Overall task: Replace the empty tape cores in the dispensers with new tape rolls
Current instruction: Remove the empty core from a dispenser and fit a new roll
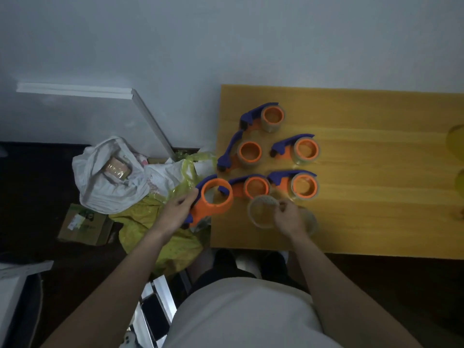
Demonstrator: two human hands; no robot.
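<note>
While the left hand grips an orange dispenser, the right hand pinches a clear tape roll; no writing legible.

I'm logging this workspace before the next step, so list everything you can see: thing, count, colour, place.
Dispensers on table: five, orange and purple, on the table's left half.
Held dispenser: one, orange and purple, off the table's left edge.
Tape roll: one, clear, near the table's front edge.
Table: one, yellow wood, right.
White bag: one, on the floor, left.
Cardboard box: one, brown, on the floor.
Left hand: holds the dispenser.
Right hand: on the tape roll.
</note>
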